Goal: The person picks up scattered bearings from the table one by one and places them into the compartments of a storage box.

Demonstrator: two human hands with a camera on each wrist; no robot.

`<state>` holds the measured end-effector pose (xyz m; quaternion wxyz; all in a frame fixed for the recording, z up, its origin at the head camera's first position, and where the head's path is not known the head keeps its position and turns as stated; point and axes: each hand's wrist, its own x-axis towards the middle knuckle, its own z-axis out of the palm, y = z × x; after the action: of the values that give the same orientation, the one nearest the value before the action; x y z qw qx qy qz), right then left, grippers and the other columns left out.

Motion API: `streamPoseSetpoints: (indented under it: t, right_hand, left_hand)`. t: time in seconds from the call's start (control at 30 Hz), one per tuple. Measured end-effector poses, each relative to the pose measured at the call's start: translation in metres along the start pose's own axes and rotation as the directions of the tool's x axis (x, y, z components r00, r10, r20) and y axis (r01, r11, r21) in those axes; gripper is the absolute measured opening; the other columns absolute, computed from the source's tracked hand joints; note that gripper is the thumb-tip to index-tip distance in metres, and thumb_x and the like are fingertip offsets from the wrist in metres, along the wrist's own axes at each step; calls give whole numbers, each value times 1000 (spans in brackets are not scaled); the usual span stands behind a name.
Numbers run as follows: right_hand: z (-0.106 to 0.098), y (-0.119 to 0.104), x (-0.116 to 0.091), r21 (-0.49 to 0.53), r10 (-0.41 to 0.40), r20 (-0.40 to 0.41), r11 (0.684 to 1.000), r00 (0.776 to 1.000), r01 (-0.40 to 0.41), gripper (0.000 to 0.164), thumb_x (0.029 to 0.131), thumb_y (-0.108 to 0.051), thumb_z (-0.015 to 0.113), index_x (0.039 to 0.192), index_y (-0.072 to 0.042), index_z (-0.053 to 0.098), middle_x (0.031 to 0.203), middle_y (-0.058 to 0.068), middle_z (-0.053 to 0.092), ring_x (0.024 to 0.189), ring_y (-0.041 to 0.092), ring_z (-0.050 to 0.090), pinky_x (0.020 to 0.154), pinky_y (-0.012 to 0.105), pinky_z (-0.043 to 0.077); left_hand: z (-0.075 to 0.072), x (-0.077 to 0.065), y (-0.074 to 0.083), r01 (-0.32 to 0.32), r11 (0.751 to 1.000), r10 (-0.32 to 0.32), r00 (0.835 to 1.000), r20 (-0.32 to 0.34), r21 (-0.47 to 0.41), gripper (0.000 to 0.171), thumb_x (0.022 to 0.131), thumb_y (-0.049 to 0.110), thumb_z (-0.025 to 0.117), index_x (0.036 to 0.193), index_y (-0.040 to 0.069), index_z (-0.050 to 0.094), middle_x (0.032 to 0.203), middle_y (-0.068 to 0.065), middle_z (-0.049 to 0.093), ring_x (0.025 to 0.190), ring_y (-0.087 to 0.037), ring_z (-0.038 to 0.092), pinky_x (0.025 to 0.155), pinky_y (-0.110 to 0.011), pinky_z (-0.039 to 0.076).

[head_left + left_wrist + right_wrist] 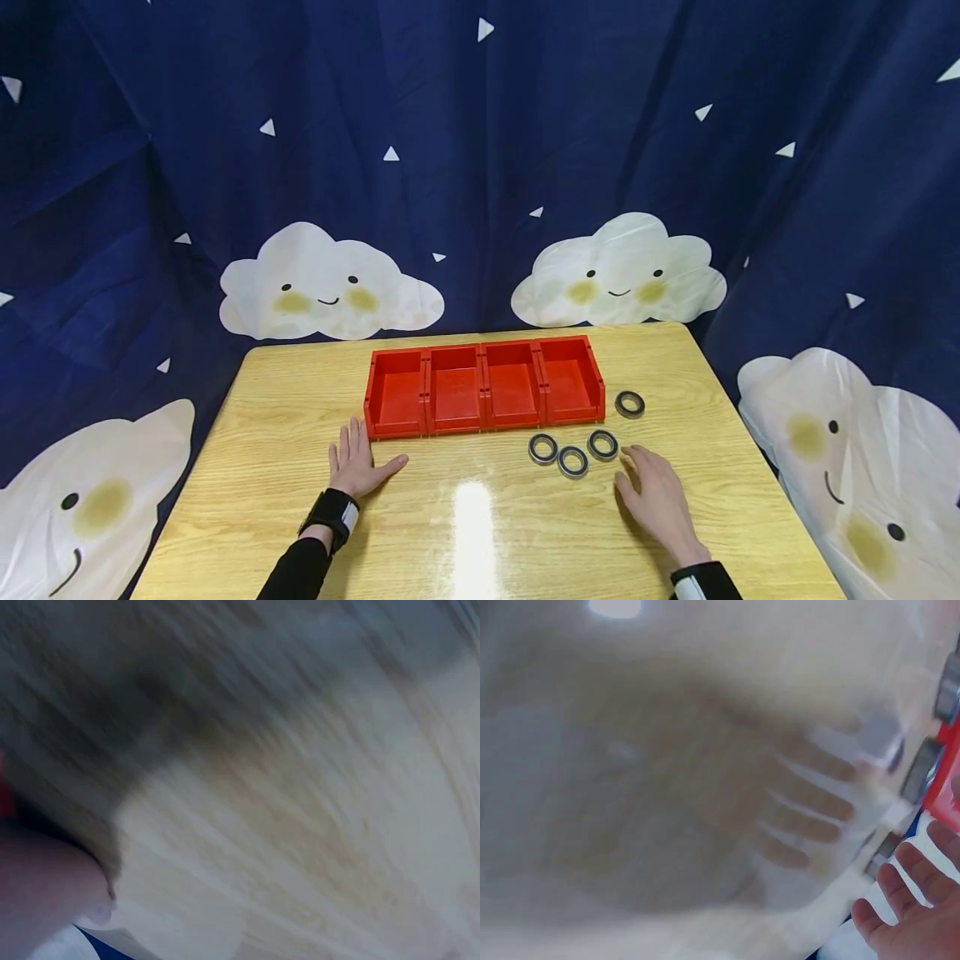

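Observation:
A red bin with several compartments [425, 433] lies across the back of the wooden table. At its front left corner rests my left hand [356, 468], fingers spread, fingertips beside the wall; whether they touch it I cannot tell. The left wrist view catches only part of the thumb [49, 889]. My right hand [657, 500] hovers at the right with loosely bent fingers and holds nothing. Just left of its fingertips is a ball bearing [592, 446]. Two more, a bearing [531, 450] and a bearing [562, 463], sit beside it. Another bearing [618, 406] lies right of the bin.
The light wooden table [262, 500] carries a bright glare patch in the middle. A dark blue curtain [480, 167] with printed clouds hangs behind the table and along its sides. The right wrist view shows the hand's reflection on the tabletop [667, 787].

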<state>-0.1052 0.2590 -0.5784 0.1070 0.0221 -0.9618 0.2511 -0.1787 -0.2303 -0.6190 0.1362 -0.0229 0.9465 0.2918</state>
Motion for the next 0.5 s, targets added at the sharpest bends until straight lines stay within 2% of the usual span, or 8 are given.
streamPoseSetpoints:
  t: [0.13, 0.23, 0.5]
  right_hand:
    - [7, -22, 18, 31, -80, -39, 996, 996, 81, 43, 88, -12, 71, 127, 5, 63, 132, 27, 62, 124, 47, 56, 103, 62, 43]
    - [15, -36, 31, 43, -128, -38, 991, 991, 129, 44, 86, -13, 74, 125, 4, 64, 132, 25, 63, 125, 45, 56, 105, 61, 44]
    - [35, -78, 50, 55, -209, 9, 977, 978, 208, 39, 85, -20, 76, 118, -1, 67, 130, 22, 64, 127, 43, 56, 108, 60, 43]
  left_hand:
    - [-1, -3, 6, 26, 1000, -26, 999, -32, 2, 125, 82, 72, 62, 160, -3, -2, 169, -23, -10, 155, -44, -15, 120, -64, -20]
    - [-4, -5, 10, 41, 999, -41, 999, -22, 12, 123, 83, 70, 62, 159, -4, -1, 169, -24, -9, 155, -45, -14, 120, -65, -18]
    - [-1, -2, 6, 54, 998, -54, 999, 2, 26, 125, 83, 72, 61, 160, -3, -2, 169, -22, -10, 155, -44, -14, 121, -64, -17]
